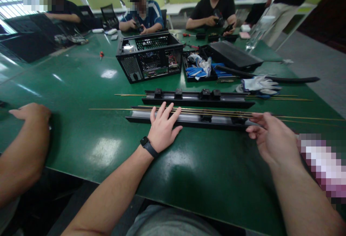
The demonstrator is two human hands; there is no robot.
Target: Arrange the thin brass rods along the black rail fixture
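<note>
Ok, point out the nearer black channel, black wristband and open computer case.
Nearer black channel (196, 124): head view, front wall.
Black wristband (150, 148): head view, strap.
Open computer case (150, 50): head view, upper rim.

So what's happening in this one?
A person has both hands at a black channel on a green table. The left hand, fingers spread, lies over the channel and the thin golden rods running lengthwise along it. The right hand is curled by the rods at the channel's right end; whether it grips them is unclear. A second channel with four dark blocks sits just beyond, and an open computer case stands farther back.
</note>
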